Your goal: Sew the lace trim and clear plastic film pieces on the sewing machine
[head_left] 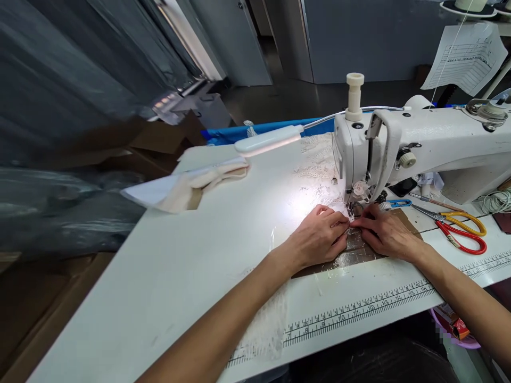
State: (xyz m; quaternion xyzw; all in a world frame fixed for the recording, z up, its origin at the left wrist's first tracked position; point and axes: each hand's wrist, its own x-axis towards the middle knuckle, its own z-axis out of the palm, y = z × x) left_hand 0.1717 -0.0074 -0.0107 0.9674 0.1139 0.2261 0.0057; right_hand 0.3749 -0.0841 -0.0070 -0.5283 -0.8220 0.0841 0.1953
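My left hand [319, 236] is closed beside the needle area of a white sewing machine [431, 135], its curled fingertips on the edge of white lace fabric [317, 154]. Just right of the presser foot [351, 208], my right hand [385, 231] pinches the same lace edge, thumb and forefinger close together. The fingertips of both hands nearly meet in front of the foot. Lace spreads behind the left hand under a bright light, and more lace [265, 327] hangs over the table's front edge below the left forearm. A worn brown, shiny plate [355, 250] lies beneath the hands.
Red-and-yellow-handled scissors [459, 226] and a blue-handled tool [399, 203] lie right of my right hand. A lamp [269, 141] reaches over the white table [191, 255]. Folded cloth [191, 183] rests at its far left edge. A printed ruler [359, 311] runs along the front.
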